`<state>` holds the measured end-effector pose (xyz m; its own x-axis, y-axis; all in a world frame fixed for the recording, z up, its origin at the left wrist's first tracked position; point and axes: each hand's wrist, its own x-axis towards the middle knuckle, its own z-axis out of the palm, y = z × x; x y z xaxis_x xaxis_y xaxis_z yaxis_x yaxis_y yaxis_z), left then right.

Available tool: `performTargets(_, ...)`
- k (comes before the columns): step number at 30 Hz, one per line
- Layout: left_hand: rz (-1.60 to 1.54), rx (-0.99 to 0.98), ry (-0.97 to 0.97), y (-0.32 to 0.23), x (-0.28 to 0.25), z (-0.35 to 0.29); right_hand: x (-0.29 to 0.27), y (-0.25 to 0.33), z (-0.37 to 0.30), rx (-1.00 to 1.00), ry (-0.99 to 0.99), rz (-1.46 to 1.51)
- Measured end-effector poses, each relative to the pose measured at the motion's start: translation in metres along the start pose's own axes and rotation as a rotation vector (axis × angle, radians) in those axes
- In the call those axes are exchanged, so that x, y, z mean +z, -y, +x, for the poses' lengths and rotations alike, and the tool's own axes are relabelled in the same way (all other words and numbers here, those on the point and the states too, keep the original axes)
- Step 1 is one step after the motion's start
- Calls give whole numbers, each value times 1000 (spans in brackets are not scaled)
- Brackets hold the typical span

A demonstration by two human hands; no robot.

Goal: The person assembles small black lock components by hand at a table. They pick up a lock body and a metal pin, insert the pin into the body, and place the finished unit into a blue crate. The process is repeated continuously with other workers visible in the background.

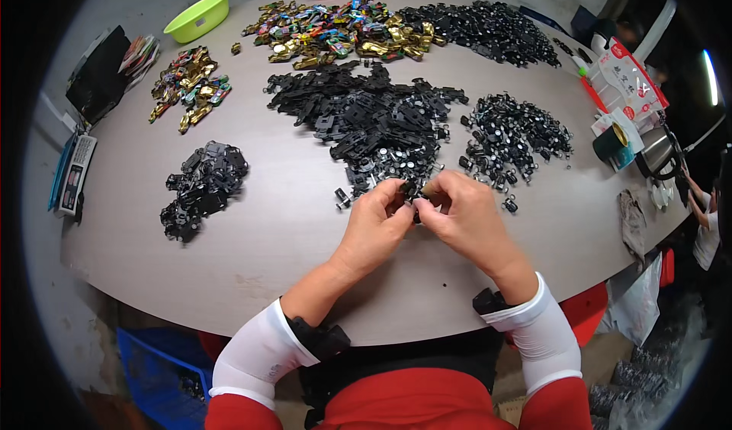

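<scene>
table top is showing a matt grey-brown surface, faintly scuffed. black parts in the central pile are looking like moulded plastic, semi-matt, some catching small glints. toy car bodies are reading glossy, gold and coloured metallic finish. green basin is appearing as smooth plastic. white sleeves are looking like soft stretch cloth.

a small black plastic part, pinched between the fingertips of the left hand and the right hand, held just above the tabletop near its front edge, about midway along. it is mostly hidden by the fingers, so its shape cannot be told. it sits just in front of a big pile of similar black parts.
</scene>
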<state>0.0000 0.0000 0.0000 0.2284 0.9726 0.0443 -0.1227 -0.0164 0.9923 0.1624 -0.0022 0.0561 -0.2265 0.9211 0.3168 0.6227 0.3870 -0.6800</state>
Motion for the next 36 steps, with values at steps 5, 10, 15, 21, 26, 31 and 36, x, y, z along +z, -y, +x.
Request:
performTargets(5, 261, 60, -32, -6, 0, -4, 11, -5, 5, 15, 2, -22)
performTargets(10, 257, 98, -115, -10, 5, -3, 18, -7, 10, 52, -46, 89)
performTargets(15, -314, -213, -29, -22, -1, 1, 15, -13, 11, 66, -17, 254)
performTargets(21, -276, -211, -38, -10, -11, 3, -4, -24, 14, 43, 99, 384)
performTargets(26, -245, -85, -165, -19, -19, 9, -42, -60, 15, 194, -171, 165)
performTargets(31, -209, -82, -216, -24, -26, 13, -28, -70, 10, 25, -75, -183)
performTargets(36, -206, -37, -307, -22, -34, 16, -31, -65, 26, -43, -103, -336)
